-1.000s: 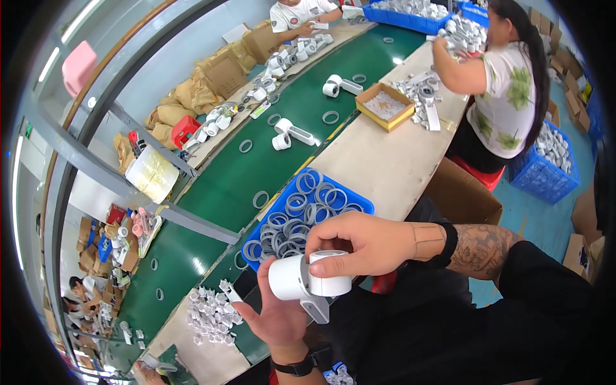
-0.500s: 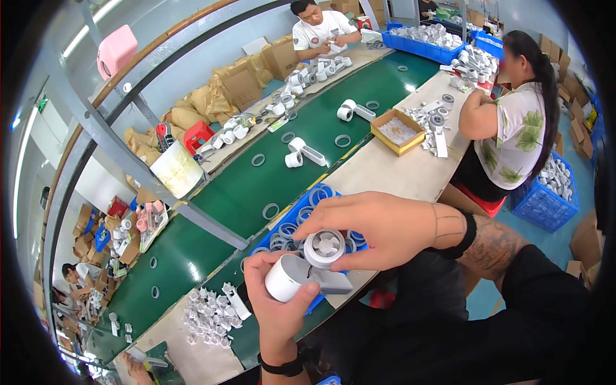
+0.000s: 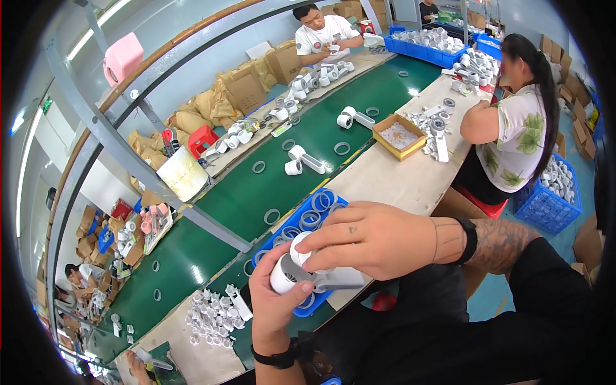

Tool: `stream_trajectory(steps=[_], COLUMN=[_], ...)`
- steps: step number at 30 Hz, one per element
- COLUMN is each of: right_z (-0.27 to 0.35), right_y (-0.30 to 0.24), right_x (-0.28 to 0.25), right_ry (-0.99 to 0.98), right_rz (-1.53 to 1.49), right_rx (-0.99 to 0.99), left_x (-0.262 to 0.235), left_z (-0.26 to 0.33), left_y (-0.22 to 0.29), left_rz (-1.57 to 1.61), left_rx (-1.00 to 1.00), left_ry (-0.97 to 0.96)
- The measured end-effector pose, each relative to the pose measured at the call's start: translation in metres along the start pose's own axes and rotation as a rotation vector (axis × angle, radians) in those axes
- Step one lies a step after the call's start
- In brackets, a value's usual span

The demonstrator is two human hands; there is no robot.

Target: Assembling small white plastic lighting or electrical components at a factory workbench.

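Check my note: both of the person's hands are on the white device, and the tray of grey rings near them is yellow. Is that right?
One detail is wrong: the tray of grey rings is blue, not yellow, as the head view shows. The rest stands: the left hand and right hand are both on the white device, near the tray.
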State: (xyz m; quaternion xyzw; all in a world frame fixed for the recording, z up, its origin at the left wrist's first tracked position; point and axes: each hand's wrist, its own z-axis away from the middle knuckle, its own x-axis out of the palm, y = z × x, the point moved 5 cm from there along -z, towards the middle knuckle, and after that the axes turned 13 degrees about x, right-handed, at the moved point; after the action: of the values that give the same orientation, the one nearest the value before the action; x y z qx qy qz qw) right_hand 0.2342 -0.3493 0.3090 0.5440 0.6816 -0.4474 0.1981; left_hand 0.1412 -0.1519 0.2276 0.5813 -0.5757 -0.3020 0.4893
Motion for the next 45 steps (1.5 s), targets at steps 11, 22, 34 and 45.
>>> stream_trajectory(steps=[11, 22, 34, 45], right_z=[0.014, 0.004, -0.002, -0.019], right_y=[0.033, 0.007, 0.023, 0.093], right_x=[0.029, 0.015, 0.004, 0.024], right_ry=[0.041, 0.025, 0.2, 0.424], right_rz=[-0.689, -0.298, -0.253, 0.025], right_rx=[0.735, 0.08, 0.453, 0.804], left_x=[0.014, 0.013, 0.052, 0.099], left_z=[0.013, 0.013, -0.029, -0.094], left_y=[0.014, -0.001, 0.039, -0.027], left_rz=[-0.595, -0.089, -0.774, -1.225], left_rx=[0.572, -0.102, 0.128, 0.563], left_ry=[0.151, 0.009, -0.121, -0.215])
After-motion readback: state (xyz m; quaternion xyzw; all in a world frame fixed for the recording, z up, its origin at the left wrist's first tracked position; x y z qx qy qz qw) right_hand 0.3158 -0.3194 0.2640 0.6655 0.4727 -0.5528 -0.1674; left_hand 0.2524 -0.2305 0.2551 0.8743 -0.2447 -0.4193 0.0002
